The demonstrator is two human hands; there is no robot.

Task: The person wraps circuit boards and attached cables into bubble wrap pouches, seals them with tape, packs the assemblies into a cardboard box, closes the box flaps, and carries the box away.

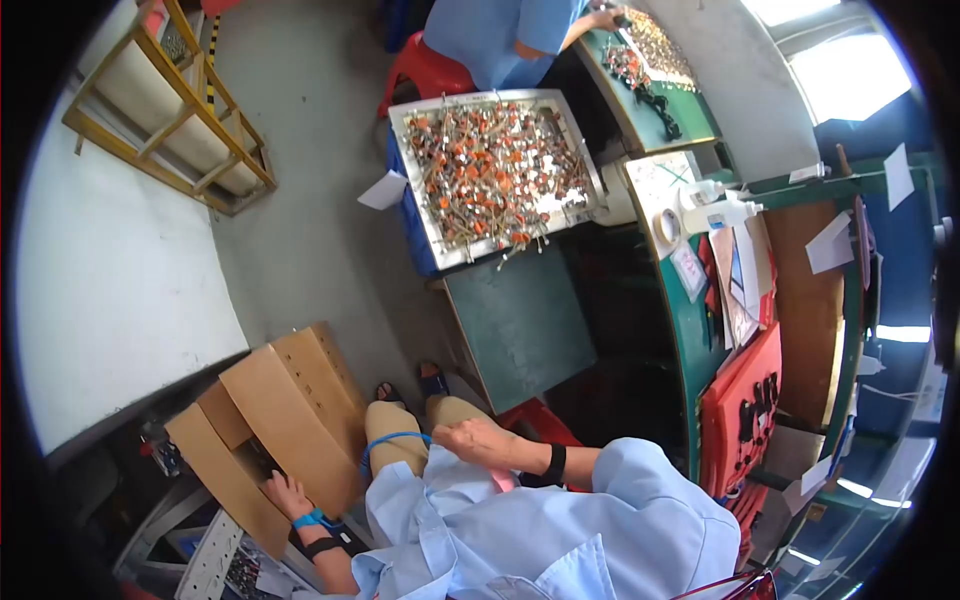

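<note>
My left hand (288,495) is at the gap between the flaps of a cardboard box (300,420), its fingers apart and their tips near the dark opening. A blue wristband (312,518) and a black band circle that wrist. My right hand (475,442) is a closed fist in front of my lap, with a black band on the wrist. A blue cord (395,437) loops over my thigh and runs into this fist. Something pink (503,480) shows just below it. What lies inside the box is too dark to make out.
Ahead, a metal tray (425,225) holds many small metal-and-orange parts, beside a green bench (520,330). A co-worker in blue (490,45) sits beyond it. At right are white bottles (720,215) and red bins (735,400). A wooden frame (190,120) stands far left.
</note>
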